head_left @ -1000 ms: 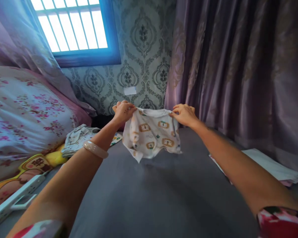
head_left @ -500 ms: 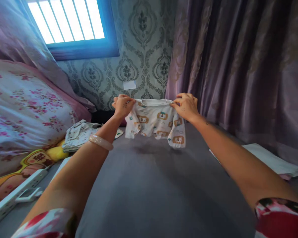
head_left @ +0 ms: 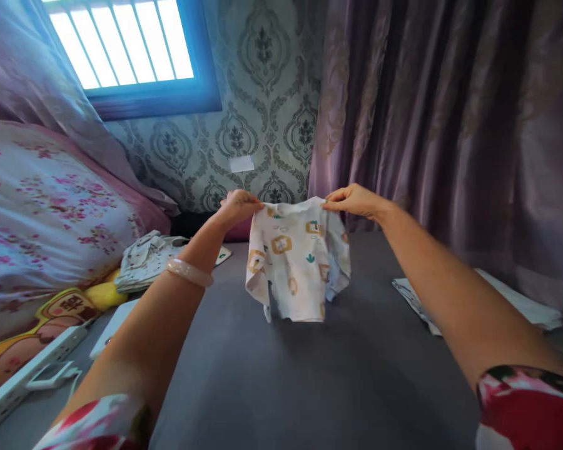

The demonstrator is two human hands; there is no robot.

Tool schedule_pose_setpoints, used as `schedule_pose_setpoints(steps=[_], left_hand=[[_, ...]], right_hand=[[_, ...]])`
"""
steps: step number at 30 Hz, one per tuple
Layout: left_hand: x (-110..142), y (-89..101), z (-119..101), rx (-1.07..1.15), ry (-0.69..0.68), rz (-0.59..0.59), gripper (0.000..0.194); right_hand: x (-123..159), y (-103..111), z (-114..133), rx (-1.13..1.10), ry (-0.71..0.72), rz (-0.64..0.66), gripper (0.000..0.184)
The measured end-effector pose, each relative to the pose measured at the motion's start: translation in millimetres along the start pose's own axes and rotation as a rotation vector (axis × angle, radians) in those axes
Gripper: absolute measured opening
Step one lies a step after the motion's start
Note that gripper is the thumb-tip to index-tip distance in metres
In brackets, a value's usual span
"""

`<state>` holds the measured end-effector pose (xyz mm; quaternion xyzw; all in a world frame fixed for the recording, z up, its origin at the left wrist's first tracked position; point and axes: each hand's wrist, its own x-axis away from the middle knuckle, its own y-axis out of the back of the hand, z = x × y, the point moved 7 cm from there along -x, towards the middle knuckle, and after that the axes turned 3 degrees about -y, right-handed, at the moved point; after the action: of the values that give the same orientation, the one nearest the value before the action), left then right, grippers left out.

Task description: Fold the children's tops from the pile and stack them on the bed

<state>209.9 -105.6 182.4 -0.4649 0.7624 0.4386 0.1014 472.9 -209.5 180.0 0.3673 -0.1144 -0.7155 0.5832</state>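
A small white baby shirt [head_left: 294,262] printed with tan lion faces and green leaves hangs by its shoulders above the grey bed sheet. My left hand [head_left: 240,205] pinches its left shoulder, and my right hand [head_left: 351,200] pinches the right one. Both sleeves droop at the sides, and the lower hem hangs down just over the sheet or touches it; I cannot tell which. A pale bangle [head_left: 189,272] circles my left forearm.
Folded clothes [head_left: 145,259] lie left on the bed [head_left: 272,387], near a yellow cartoon cushion [head_left: 42,340] and a white power strip [head_left: 25,375] with a plugged-in charger. At right, more folded cloths [head_left: 520,300] rest partly behind my right arm. A patterned wall stands behind.
The shirt has swung from billowing outward to hanging down at fuller length. My hands have come slightly lower, still pinching its shoulders.
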Motion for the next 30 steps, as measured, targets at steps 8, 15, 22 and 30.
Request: schedule_pose_setpoints(steps=[8,15,22,30], left_hand=[[-2,-9.2,21,0.318,0.145,-0.065,0.025],[1,-12.5,17,0.364,0.072,-0.168,0.020],[18,-14.2,16,0.387,0.059,-0.307,0.022],[71,24.9,-37,0.325,0.007,-0.387,0.024]], right_hand=[[3,4,-12,-0.112,-0.049,-0.006,0.035],[-1,3,-21,-0.069,0.015,-0.201,0.034],[20,-9,-7,-0.108,0.103,-0.286,0.035],[63,-5,26,-0.363,-0.020,-0.149,0.036]])
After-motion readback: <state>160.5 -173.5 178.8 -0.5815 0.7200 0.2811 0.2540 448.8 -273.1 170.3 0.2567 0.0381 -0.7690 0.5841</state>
